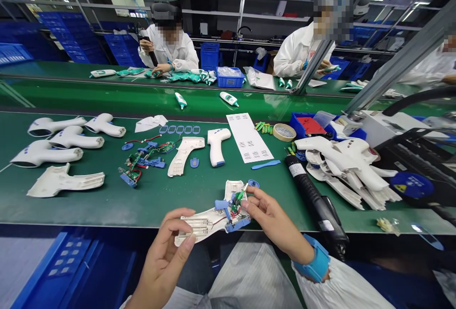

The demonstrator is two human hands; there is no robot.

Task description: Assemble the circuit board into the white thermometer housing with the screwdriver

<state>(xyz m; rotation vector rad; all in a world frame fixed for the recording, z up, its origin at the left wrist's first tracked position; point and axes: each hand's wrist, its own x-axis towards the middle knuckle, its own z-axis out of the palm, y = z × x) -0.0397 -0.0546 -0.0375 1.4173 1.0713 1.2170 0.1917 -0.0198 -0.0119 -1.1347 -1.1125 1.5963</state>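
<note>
My left hand (166, 252) is closed on the handle end of a white thermometer half-shell (212, 216), where the battery slots show. At the shell's head end, my right hand (272, 216) pinches a small green circuit board (236, 201) with red wires and blue plastic parts (238, 225) around it. Whether the board is seated in the shell, I cannot tell. Just beyond lie a blue oval ring (253, 183), another white half-shell (185, 154) and a closed white thermometer gun (217, 147). A cluster of wired circuit boards (142, 159) rests to the left.
White gun housings (50, 152) lie at the left, with more piled at the right (349, 166). A black electric screwdriver (313, 200) crosses the table's front edge near my right wrist. A blue stick (266, 164) and white label sheet (249, 138) lie ahead. Two co-workers sit across the green belt (142, 98).
</note>
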